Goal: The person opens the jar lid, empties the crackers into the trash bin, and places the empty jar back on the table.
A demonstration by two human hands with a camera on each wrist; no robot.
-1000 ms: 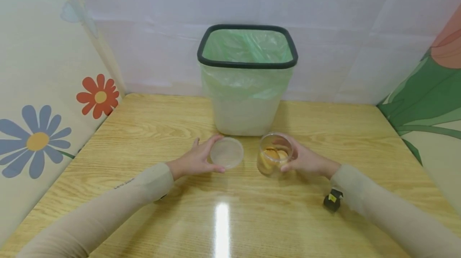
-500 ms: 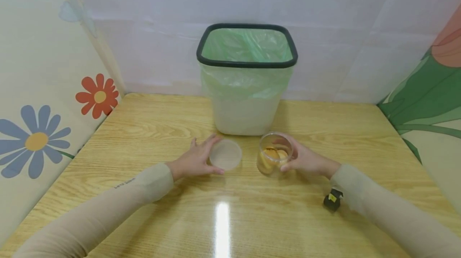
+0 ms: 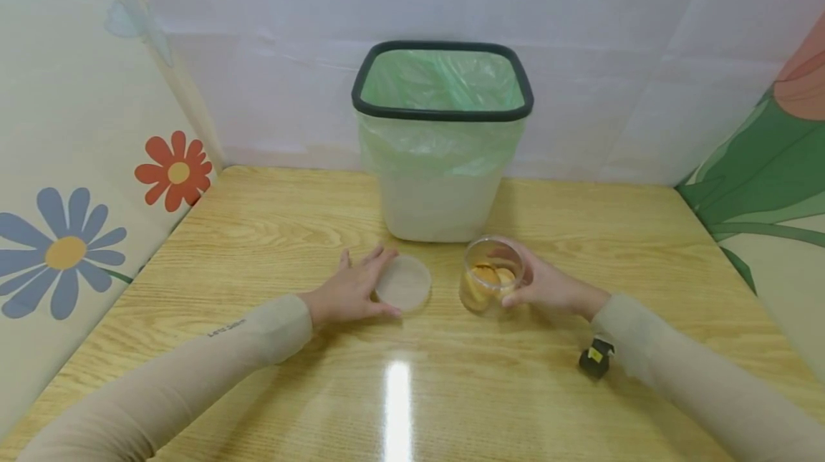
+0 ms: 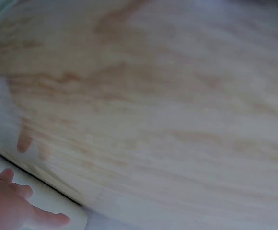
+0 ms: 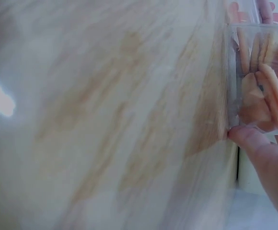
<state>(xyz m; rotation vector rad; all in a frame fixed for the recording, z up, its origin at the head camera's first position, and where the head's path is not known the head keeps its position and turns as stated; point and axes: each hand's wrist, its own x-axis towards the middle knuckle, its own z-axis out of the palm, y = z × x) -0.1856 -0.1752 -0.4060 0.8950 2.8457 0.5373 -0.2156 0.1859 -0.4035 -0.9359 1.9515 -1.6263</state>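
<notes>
A round, frosted lid point(image 3: 403, 284) lies flat on the table, left of a clear jar. My left hand point(image 3: 344, 294) is at the lid's left side, fingers spread, with index finger and thumb at its edge. In the left wrist view part of the left hand point(image 4: 9, 206) shows at the bottom left corner, and the lid is out of sight. My right hand point(image 3: 548, 286) grips the clear uncovered jar point(image 3: 473, 299) from its right side. Several round cookies point(image 3: 488, 277) sit inside it. The right wrist view shows these cookies point(image 5: 256, 98) through the wall, with the thumb against the jar.
Behind both hands stands a white trash bin point(image 3: 440, 208) with a dark rim and a green liner point(image 3: 445, 147). The wooden table point(image 3: 490, 390) runs up to a white backdrop point(image 3: 612, 89). Flower-printed panels point(image 3: 39, 125) flank it. A small black device point(image 3: 594, 360) hangs below the right cuff.
The lid has come down toward me and settled flat on the table, and my left fingers have spread wider around it. The right hand and the jar have stayed in place.
</notes>
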